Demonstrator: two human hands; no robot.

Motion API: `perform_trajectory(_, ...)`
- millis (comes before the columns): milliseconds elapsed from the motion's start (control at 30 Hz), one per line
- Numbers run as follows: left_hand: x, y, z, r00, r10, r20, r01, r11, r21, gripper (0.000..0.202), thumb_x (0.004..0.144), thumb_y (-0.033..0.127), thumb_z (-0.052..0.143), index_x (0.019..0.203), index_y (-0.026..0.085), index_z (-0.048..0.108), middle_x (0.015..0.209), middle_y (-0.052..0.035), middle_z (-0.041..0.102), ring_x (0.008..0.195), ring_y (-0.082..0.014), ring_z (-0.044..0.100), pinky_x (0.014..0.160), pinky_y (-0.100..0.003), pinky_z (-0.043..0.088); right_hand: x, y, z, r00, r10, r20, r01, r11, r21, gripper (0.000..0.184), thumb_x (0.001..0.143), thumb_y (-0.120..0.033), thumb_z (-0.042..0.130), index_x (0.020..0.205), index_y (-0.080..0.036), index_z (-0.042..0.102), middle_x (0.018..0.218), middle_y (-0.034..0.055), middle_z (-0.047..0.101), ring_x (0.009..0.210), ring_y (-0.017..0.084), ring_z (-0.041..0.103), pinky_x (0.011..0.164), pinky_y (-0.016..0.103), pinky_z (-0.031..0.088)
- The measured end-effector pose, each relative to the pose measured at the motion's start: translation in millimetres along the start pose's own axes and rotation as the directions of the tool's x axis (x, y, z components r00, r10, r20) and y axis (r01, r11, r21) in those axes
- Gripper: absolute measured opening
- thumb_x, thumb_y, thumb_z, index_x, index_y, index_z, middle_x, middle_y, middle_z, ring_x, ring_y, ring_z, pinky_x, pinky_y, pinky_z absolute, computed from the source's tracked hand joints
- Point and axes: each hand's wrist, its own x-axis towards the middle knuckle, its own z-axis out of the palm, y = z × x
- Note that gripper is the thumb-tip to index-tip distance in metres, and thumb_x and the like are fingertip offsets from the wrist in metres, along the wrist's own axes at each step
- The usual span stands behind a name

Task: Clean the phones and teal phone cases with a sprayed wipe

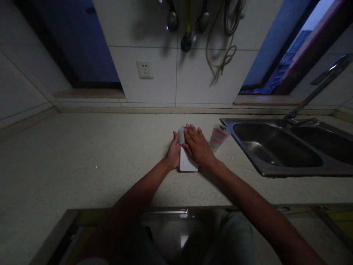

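Observation:
A flat white rectangular object with rounded corners (188,162) lies on the pale countertop (132,143); I cannot tell its exact kind. Along its left edge my left hand (173,151) grips it, thumb pointing up. My right hand (199,145) lies flat across its upper part, fingers stretched out. A thin greyish piece, like a wipe or film (181,134), shows beside the right fingertips, over the far end of the white object. Most of it is hidden under the hand. Just right of the right hand is a clear plastic packet with red print (218,138).
A double steel sink (261,171) with a tall faucet (306,97) is at the right. Behind the counter, a tiled wall bears a socket (144,70), hanging utensils (186,42) and a looped cord (227,59). The counter's front edge runs above an open drawer or cabinet area.

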Motion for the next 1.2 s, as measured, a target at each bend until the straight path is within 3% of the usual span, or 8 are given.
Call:
perform_trajectory(133,2,6,-6.0,1.000,0.009,-0.030,-0.009,1.000,-0.012,0.083,0.090,0.081,0.033,0.136,0.018,0.063,0.119,-0.0176,0.073,0.115,-0.0320,0.068,0.103,-0.046,0.049,0,-11,-3,0.978,-0.186,0.091,0.183,0.982,0.037,0.056,0.103,-0.040,0.048,0.152,-0.013,0.045,0.161,0.0178,0.040,0.155,0.030,0.026,0.126,0.060,0.021)
perform_trajectory(267,1,16,-8.0,1.000,-0.020,0.012,0.021,0.999,-0.044,0.103,0.084,0.088,0.029,0.138,0.007,0.060,0.119,-0.0249,0.071,0.119,-0.0350,0.066,0.104,-0.047,0.047,-2,-19,-7,0.946,-0.311,0.095,0.299,0.947,0.120,0.044,0.101,-0.031,0.054,0.142,-0.018,0.058,0.152,0.0130,0.054,0.149,0.027,0.040,0.125,0.056,0.028)
perform_trajectory(400,-1,20,-6.1,1.000,0.027,0.008,-0.026,0.998,-0.058,0.094,0.091,0.080,0.030,0.141,0.005,0.056,0.116,-0.0221,0.073,0.113,-0.0305,0.069,0.104,-0.042,0.048,-5,-20,-13,0.919,-0.393,0.037,0.381,0.908,0.173,0.034,0.100,-0.026,0.053,0.131,-0.022,0.067,0.138,0.0086,0.067,0.140,0.024,0.053,0.122,0.055,0.036)
perform_trajectory(533,-2,20,-3.6,0.999,-0.004,0.035,0.005,0.999,-0.034,0.087,0.096,0.072,0.030,0.141,0.003,0.055,0.111,-0.0221,0.074,0.107,-0.0294,0.071,0.101,-0.041,0.050,-8,-14,-19,0.902,-0.428,-0.059,0.431,0.882,0.192,0.022,0.098,-0.028,0.059,0.112,-0.024,0.075,0.136,0.0097,0.068,0.135,0.026,0.056,0.116,0.055,0.042)
perform_trajectory(700,-3,20,-2.6,0.994,-0.073,0.076,0.076,0.996,-0.038,0.087,0.095,0.075,0.026,0.138,0.006,0.059,0.111,-0.0218,0.074,0.102,-0.0318,0.072,0.093,-0.045,0.053,-13,1,-22,0.957,-0.258,-0.134,0.270,0.959,0.083,0.018,0.097,-0.030,0.061,0.100,-0.026,0.078,0.110,0.0101,0.073,0.106,0.026,0.064,0.093,0.048,0.052)
perform_trajectory(833,-1,19,-3.0,0.994,-0.068,0.089,0.071,0.997,-0.039,0.083,0.094,0.075,0.028,0.132,0.011,0.064,0.110,-0.0198,0.075,0.098,-0.0322,0.073,0.091,-0.046,0.054,-15,10,-22,0.973,-0.099,-0.208,0.087,0.994,-0.065,0.020,0.098,-0.031,0.060,0.103,-0.025,0.078,0.090,0.0094,0.069,0.086,0.023,0.058,0.078,0.040,0.047)
perform_trajectory(1033,-2,14,0.5,0.997,-0.079,0.019,0.079,0.997,-0.001,0.076,0.095,0.072,0.029,0.125,0.014,0.068,0.102,-0.0163,0.077,0.093,-0.0319,0.074,0.087,-0.046,0.055,-10,8,-24,0.960,0.009,-0.279,-0.031,0.997,-0.075,0.026,0.102,-0.032,0.053,0.103,-0.021,0.077,0.086,0.0093,0.067,0.079,0.022,0.054,0.071,0.036,0.042)
perform_trajectory(1200,-6,6,6.9,0.996,-0.078,-0.037,0.079,0.996,0.031,0.070,0.098,0.069,0.029,0.123,0.017,0.069,0.098,-0.0130,0.078,0.093,-0.0303,0.074,0.087,-0.044,0.055,-8,7,-25,0.949,0.116,-0.292,-0.124,0.992,-0.011,0.028,0.103,-0.031,0.051,0.112,-0.022,0.075,0.094,0.0102,0.067,0.085,0.024,0.056,0.076,0.038,0.045)
